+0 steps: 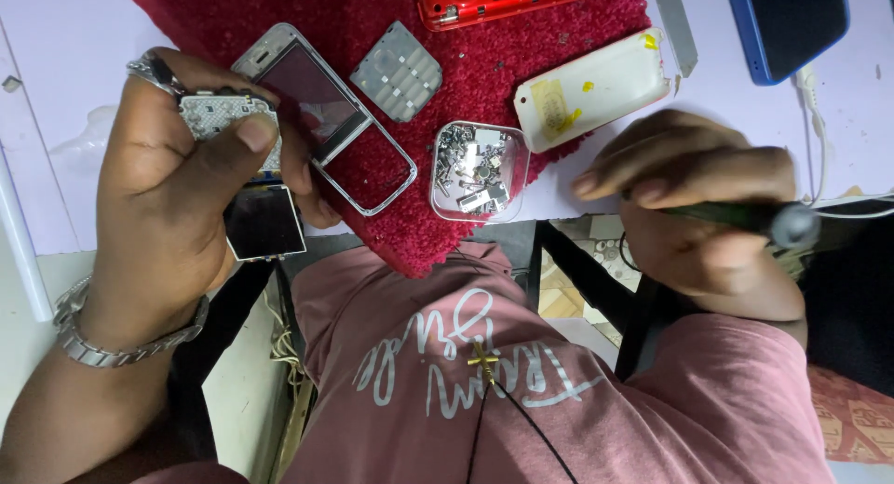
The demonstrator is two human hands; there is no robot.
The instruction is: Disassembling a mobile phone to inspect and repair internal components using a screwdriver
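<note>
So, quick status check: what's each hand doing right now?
Left hand grips bare phone board, small screen hanging below. Right hand holds green screwdriver. Screw tub on red mat between them.

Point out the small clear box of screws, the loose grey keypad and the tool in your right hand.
clear box of screws (445, 200): head view, on its left wall.
grey keypad (398, 71): head view, middle of its key grid.
screwdriver (793, 224): head view, grey butt end of the handle, held in right hand (708, 205).
</note>
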